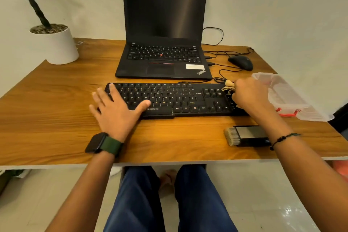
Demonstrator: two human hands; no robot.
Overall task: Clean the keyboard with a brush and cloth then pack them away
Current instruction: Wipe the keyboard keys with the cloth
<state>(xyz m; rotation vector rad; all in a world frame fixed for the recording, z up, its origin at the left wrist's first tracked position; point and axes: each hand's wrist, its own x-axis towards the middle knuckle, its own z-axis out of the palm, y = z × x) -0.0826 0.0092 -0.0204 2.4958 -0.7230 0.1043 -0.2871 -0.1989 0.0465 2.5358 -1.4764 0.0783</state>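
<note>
The black wired keyboard (pixel 177 100) is pinned at 9 o'clock by the flat, spread left hand (pixel 116 111). A beige cloth (pixel 228 87) is bunched in the right hand (pixel 250 94) at 3 o'clock. The bristle brush (pixel 244 135) lies idle at 5 o'clock. Risk: keys snagged by cloth.

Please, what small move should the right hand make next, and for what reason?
Probably draw the cloth leftward along the keyboard. The right hand grips it at the right end, so most keys look unwiped; the left hand lies flat on the left end, and the brush lies aside.
</note>
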